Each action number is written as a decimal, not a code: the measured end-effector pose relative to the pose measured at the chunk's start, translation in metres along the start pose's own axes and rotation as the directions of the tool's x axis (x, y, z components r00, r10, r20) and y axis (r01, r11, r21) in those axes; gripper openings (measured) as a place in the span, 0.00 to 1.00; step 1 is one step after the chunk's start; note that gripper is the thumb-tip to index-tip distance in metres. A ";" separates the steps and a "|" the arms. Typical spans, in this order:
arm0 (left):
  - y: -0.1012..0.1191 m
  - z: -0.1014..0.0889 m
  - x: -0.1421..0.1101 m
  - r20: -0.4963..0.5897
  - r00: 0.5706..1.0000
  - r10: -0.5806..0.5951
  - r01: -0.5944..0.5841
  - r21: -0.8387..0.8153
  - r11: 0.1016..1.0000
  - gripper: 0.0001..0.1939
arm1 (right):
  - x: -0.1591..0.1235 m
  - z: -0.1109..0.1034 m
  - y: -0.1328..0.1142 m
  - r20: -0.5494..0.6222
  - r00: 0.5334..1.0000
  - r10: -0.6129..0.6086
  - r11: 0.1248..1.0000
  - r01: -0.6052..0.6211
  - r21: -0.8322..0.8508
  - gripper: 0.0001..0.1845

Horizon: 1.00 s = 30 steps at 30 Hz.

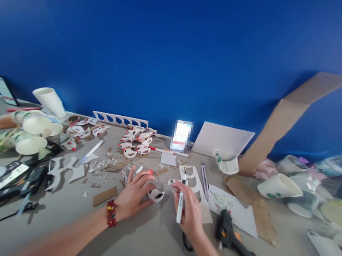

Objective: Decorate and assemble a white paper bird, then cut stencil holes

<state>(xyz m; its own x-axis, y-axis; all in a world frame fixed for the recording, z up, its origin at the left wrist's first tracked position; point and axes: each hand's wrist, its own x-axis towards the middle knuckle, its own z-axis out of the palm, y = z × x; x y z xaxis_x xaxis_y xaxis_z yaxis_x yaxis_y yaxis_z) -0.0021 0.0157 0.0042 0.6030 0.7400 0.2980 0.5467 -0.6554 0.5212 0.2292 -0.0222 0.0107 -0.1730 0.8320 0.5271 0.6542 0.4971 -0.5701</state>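
– Where does the bird-shaped piece [156, 195] lie from your white marker [179, 211]?
– Just left: your left hand [135, 191] pinches it, its pointed end toward your right hand [191, 208], which grips the marker, long axis running away from you
– And room?
– Grey tabletop [145, 246] between your forearms; a cardboard strip [105, 196] lies near your left wrist, a cut-out sheet [206, 213] beside your right hand

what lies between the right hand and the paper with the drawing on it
In the head view, a white cut-out strip lies between the right hand and the drawing sheet, with a slim purplish tool by the sheet's left edge.
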 end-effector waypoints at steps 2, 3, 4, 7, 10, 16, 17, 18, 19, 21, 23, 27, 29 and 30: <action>0.000 0.000 0.000 -0.022 1.000 -0.003 0.002 -0.021 1.000 0.16 | 0.000 0.000 0.000 0.009 1.000 0.002 1.000 -0.002 0.002 0.25; -0.001 0.000 0.000 -0.042 0.999 -0.004 0.003 -0.043 0.999 0.16 | 0.000 0.000 0.000 0.010 1.000 0.003 1.000 -0.003 0.003 0.26; -0.001 0.000 0.000 -0.061 0.998 -0.007 0.002 -0.066 0.998 0.16 | 0.000 0.000 0.000 0.010 1.000 0.004 1.000 -0.004 0.004 0.26; -0.003 0.001 0.000 -0.090 0.996 -0.010 0.002 -0.084 0.996 0.16 | 0.000 -0.001 0.000 -0.005 1.000 0.010 1.000 -0.010 0.001 0.26; -0.004 0.002 0.000 -0.073 0.997 -0.006 0.004 -0.030 1.000 0.16 | 0.001 -0.002 0.002 -0.038 0.999 0.029 1.000 -0.029 -0.012 0.25; -0.004 -0.004 0.001 -0.153 0.987 -0.045 0.063 0.112 0.992 0.13 | 0.002 -0.003 0.017 0.015 0.998 0.065 0.987 -0.062 -0.148 0.22; -0.005 -0.008 0.002 -0.193 0.980 -0.052 0.079 0.136 0.988 0.14 | 0.002 -0.003 0.019 0.032 0.997 0.068 0.983 -0.062 -0.172 0.22; -0.006 -0.011 0.003 -0.239 0.969 -0.058 0.096 0.152 0.984 0.14 | 0.002 -0.003 0.020 0.046 0.997 0.068 0.980 -0.058 -0.189 0.23; -0.008 -0.015 0.004 -0.283 0.957 -0.064 0.112 0.160 0.981 0.13 | 0.002 -0.003 0.020 0.055 0.996 0.067 0.978 -0.055 -0.199 0.23; -0.010 -0.022 0.005 -0.353 0.933 -0.076 0.137 0.152 0.979 0.13 | 0.003 -0.002 0.018 0.070 0.995 0.068 0.979 -0.053 -0.194 0.22; -0.012 -0.027 0.006 -0.391 0.916 -0.088 0.146 0.121 0.982 0.12 | 0.006 -0.001 0.014 0.091 0.994 0.065 0.984 -0.049 -0.173 0.20; -0.013 -0.034 0.006 -0.443 0.889 -0.114 0.137 0.020 0.990 0.12 | 0.017 0.001 0.008 0.144 0.988 0.047 0.987 -0.024 -0.156 0.18; -0.013 -0.036 0.005 -0.467 0.872 -0.149 0.144 -0.048 0.988 0.13 | 0.025 0.003 0.007 0.204 0.977 0.060 0.984 -0.024 -0.175 0.19; -0.014 -0.037 0.005 -0.476 0.863 -0.171 0.149 -0.083 0.985 0.14 | 0.030 0.003 0.007 0.242 0.967 0.072 0.982 -0.026 -0.188 0.19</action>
<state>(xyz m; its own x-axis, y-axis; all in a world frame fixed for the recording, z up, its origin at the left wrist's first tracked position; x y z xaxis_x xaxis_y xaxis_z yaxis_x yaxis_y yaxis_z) -0.0281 0.0340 0.0277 0.1503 0.8222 0.5490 0.5800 -0.5230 0.6245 0.2261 0.0069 0.0203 -0.2988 0.9004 0.3161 0.7854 0.4202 -0.4546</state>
